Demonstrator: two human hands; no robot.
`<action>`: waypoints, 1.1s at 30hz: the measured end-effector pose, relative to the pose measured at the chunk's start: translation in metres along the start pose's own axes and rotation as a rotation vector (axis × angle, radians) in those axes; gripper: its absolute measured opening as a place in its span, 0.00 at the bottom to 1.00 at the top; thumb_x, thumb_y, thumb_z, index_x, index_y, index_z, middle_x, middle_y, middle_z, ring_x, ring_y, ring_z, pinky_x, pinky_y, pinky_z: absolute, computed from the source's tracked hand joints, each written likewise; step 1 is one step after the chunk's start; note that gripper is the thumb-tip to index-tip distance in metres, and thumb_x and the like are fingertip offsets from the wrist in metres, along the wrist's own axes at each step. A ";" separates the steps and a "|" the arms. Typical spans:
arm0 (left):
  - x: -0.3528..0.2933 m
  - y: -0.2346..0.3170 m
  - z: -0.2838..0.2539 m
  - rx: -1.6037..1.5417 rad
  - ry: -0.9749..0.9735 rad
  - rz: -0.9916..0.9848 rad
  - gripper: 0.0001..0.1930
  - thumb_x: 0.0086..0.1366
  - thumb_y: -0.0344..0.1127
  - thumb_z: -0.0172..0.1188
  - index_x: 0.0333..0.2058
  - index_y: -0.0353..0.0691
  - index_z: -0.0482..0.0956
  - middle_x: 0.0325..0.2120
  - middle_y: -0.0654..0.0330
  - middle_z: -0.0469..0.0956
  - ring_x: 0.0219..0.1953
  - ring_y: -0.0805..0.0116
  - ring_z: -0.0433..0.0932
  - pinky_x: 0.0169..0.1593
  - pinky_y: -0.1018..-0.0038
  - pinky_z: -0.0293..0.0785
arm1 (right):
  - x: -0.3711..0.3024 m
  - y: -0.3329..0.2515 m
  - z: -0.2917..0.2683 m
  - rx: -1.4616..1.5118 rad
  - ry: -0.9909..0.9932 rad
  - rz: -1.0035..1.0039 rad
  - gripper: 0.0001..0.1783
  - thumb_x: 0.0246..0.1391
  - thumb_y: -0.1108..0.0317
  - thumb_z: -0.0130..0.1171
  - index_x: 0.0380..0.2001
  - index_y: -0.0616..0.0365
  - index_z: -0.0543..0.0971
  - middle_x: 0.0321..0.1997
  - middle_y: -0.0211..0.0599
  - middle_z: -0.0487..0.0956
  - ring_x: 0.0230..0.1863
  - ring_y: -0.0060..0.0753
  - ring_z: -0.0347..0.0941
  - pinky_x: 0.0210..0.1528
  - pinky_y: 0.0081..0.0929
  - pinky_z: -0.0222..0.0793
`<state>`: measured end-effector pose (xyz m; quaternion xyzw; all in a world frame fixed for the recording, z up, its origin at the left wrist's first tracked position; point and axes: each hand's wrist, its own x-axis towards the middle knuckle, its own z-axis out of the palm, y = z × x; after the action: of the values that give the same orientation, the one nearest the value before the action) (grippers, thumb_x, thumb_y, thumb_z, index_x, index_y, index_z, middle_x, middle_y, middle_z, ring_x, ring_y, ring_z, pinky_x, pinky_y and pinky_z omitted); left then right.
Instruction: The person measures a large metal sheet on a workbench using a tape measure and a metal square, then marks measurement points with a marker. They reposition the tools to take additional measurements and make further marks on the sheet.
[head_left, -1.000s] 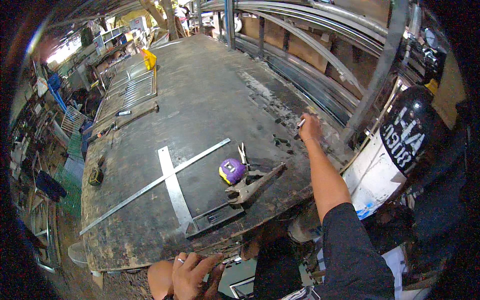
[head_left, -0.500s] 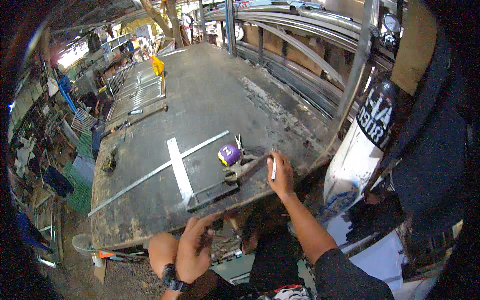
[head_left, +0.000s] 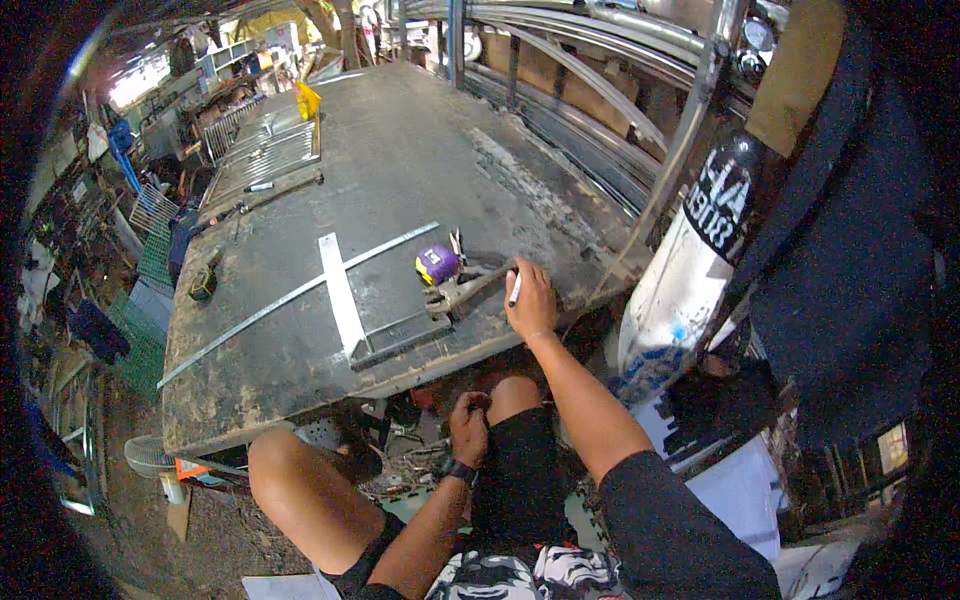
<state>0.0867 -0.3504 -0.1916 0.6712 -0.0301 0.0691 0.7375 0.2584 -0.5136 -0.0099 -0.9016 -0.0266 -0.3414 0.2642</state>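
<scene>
My right hand [head_left: 533, 302] is closed around a white marker with a dark tip [head_left: 515, 290], at the right of the table's near edge. It is beside the end of a worn metal clamp-like tool [head_left: 465, 291]; whether it touches the tool I cannot tell. Behind that tool sits a purple and yellow tape measure [head_left: 437, 262]. Off the near table edge, by my right knee, my left hand [head_left: 468, 432] has its fingers curled in, and nothing shows in them. A flat light metal bar [head_left: 341, 295] crosses a long thin metal strip [head_left: 275, 318]. A dark angle bar [head_left: 402, 343] lies at its near end.
The worn dark table [head_left: 400, 130] fills the middle. A yellow object [head_left: 307, 101] and a metal grille [head_left: 280, 150] lie far left. Another tape measure [head_left: 204, 282] is near the left edge. A white gas cylinder [head_left: 665, 305] stands at right, before racked metal pipes [head_left: 600, 70].
My left hand has moved right, from beside my left knee to my right knee, and its fingers have curled in. My right hand keeps the marker by the tool. The view has shifted.
</scene>
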 end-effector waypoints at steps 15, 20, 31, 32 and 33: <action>0.054 0.043 -0.018 -0.284 -0.124 0.079 0.15 0.57 0.19 0.49 0.41 0.34 0.78 0.38 0.60 0.78 0.45 0.68 0.75 0.55 0.71 0.71 | 0.004 0.004 0.007 0.014 0.039 -0.061 0.16 0.68 0.65 0.53 0.54 0.60 0.75 0.51 0.55 0.80 0.56 0.62 0.72 0.59 0.51 0.69; 0.041 0.135 -0.013 0.051 -0.029 0.232 0.16 0.54 0.18 0.46 0.41 0.34 0.76 0.39 0.61 0.77 0.47 0.66 0.75 0.55 0.73 0.69 | -0.001 0.002 0.008 0.060 0.088 -0.041 0.16 0.67 0.64 0.56 0.53 0.58 0.77 0.49 0.55 0.81 0.52 0.61 0.76 0.55 0.51 0.71; 0.001 0.165 -0.046 0.139 0.133 0.373 0.22 0.50 0.18 0.46 0.45 0.33 0.75 0.43 0.51 0.77 0.51 0.59 0.75 0.60 0.67 0.69 | 0.002 0.062 0.045 0.028 0.071 -0.066 0.20 0.67 0.58 0.55 0.56 0.57 0.77 0.51 0.55 0.81 0.53 0.60 0.76 0.59 0.48 0.70; -0.003 0.166 -0.054 0.120 0.099 0.340 0.21 0.51 0.19 0.48 0.46 0.35 0.76 0.42 0.52 0.77 0.49 0.58 0.76 0.57 0.66 0.72 | 0.002 0.076 0.054 -0.024 0.065 -0.046 0.22 0.64 0.60 0.58 0.57 0.58 0.77 0.52 0.53 0.81 0.54 0.57 0.76 0.60 0.45 0.70; -0.011 0.166 -0.061 0.089 0.079 0.237 0.20 0.54 0.21 0.50 0.46 0.37 0.77 0.40 0.52 0.78 0.47 0.59 0.77 0.54 0.66 0.74 | 0.011 0.087 0.066 -0.051 0.038 0.058 0.22 0.62 0.62 0.61 0.57 0.59 0.77 0.55 0.50 0.81 0.57 0.52 0.76 0.62 0.43 0.70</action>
<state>0.0488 -0.2752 -0.0352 0.6918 -0.0770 0.1836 0.6941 0.3268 -0.5574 -0.0846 -0.9018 0.0135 -0.3511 0.2515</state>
